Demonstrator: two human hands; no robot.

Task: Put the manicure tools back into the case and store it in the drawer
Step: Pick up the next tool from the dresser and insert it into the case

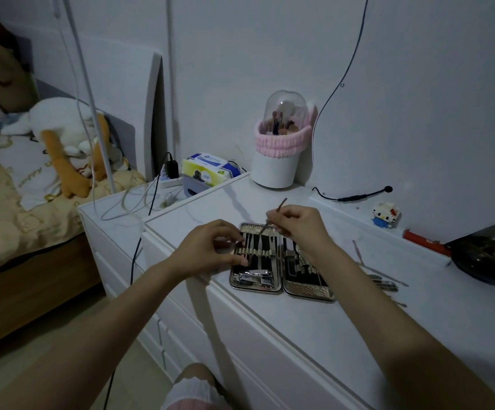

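- Well, I see the open, silver-edged, black-lined manicure case lying flat at centre frame on the white dresser top.
- My left hand pinches something in its left half.
- My right hand pinches a thin metal tool above it.
- Loose metal tools lie centre right.
- Upper centre, a domed brush holder.

Both arms reach forward, the left hand with curled fingers, the right hand pinching.

head cam | worn, faces forward and down | close above white dresser top | single view
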